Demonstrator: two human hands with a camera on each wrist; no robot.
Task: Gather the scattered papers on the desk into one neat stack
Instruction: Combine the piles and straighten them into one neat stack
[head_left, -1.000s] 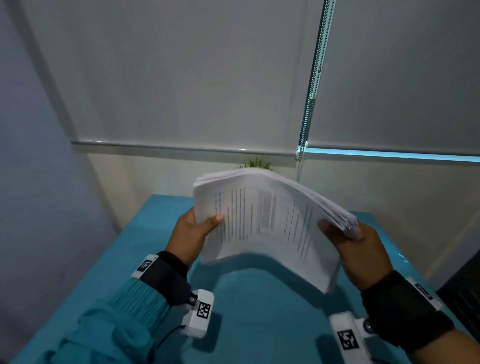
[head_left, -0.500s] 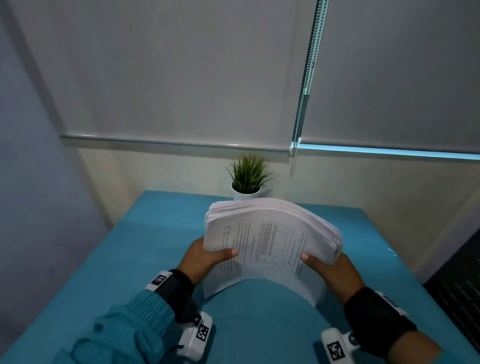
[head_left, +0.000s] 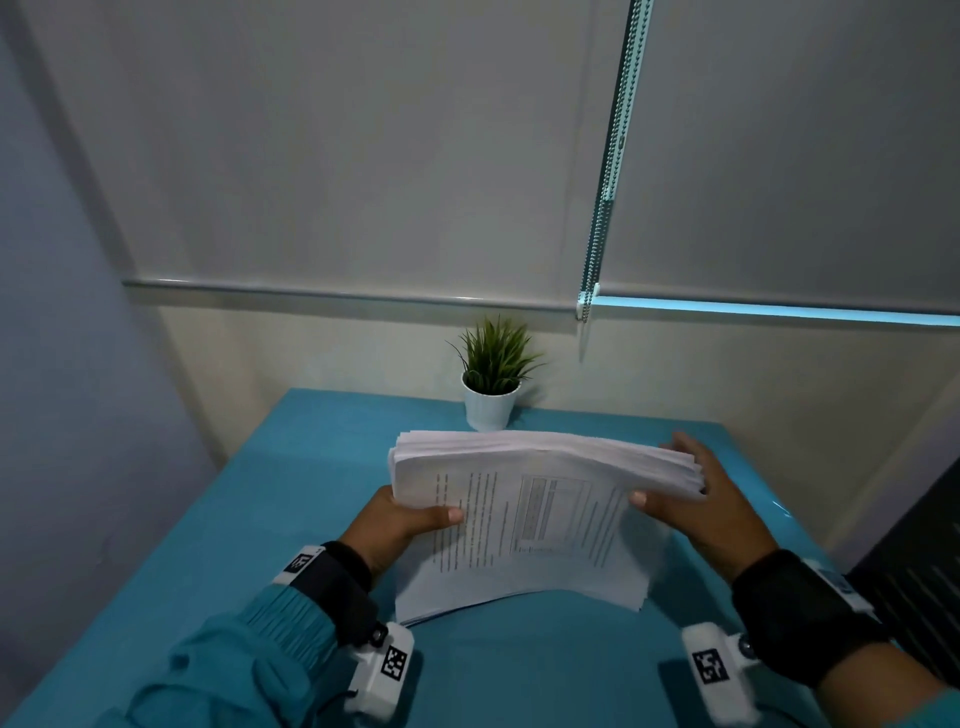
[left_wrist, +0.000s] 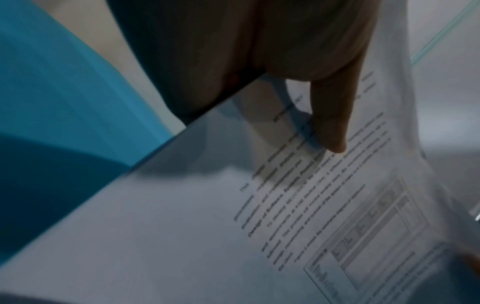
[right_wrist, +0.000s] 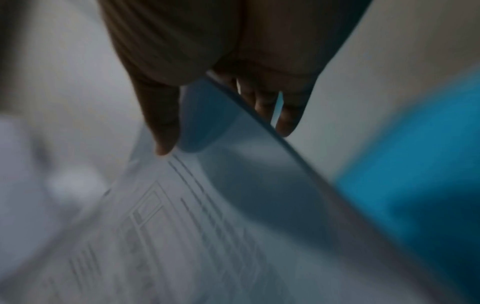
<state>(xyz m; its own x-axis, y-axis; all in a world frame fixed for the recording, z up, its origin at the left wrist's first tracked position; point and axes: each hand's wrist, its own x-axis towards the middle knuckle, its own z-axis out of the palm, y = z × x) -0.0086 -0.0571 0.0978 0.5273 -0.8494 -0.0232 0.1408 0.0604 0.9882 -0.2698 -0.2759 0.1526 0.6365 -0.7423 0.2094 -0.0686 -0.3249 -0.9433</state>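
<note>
Teal and bare but for a small potted plant (head_left: 492, 382) at its far edge, the desk (head_left: 291, 467) sits under drawn blinds. Both hands grip the stack of papers (head_left: 524, 519), which stands on its lower edge on the desk, top leaning away. The left hand (head_left: 387, 525) clamps the left side, thumb on the printed front page, fingers hidden behind. The right hand (head_left: 711, 504) takes the right side the same way, thumb on the front, fingers spread behind the edge. Both wrists are low and turned inward, forearms angled toward the middle.

The stack looks thick, so probably fairly heavy, yet floppy: its top bows and the sheets fan slightly at the upper right. Loose pages likely slide against one another, so holding both short sides and tapping the bottom edge seems the sound way to square it.
</note>
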